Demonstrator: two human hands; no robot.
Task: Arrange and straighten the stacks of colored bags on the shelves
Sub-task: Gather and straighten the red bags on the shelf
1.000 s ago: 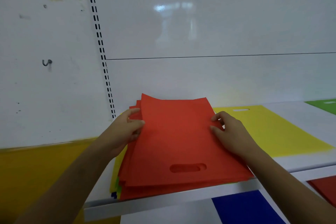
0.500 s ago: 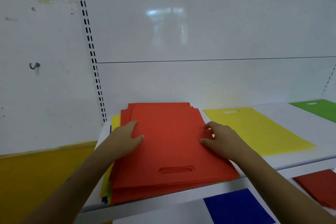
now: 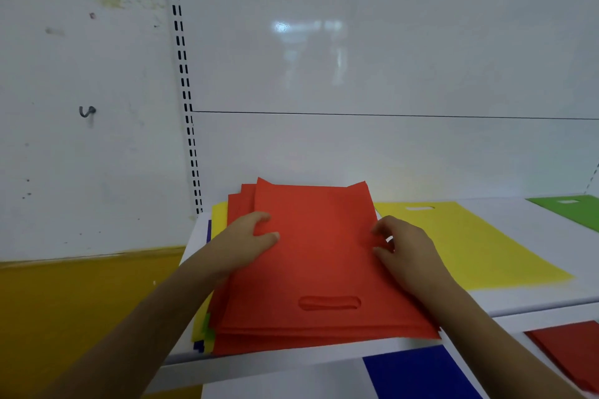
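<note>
A stack of red bags point(image 3: 324, 256) with a handle slot near the front lies on the left end of the white shelf point(image 3: 291, 363). The far corners of the top bags curl upward. My left hand point(image 3: 243, 243) grips the stack's left edge, thumb and forefinger on top. At the right edge, my right hand point(image 3: 408, 253) pinches the top bags with curled fingers. Yellow, green and blue bag edges point(image 3: 207, 330) stick out under the stack on its left side.
A single yellow bag point(image 3: 470, 243) lies flat just right of the stack, and a green bag point(image 3: 570, 210) farther right. On the lower shelf are a blue bag point(image 3: 418, 372) and red bags point(image 3: 570, 353). A slotted upright point(image 3: 184, 91) and the white back panel stand behind.
Both hands drew the top red bags inward from the sides. The far corners of those bags have lifted, and the stack's far edge looks more squared than one second ago.
</note>
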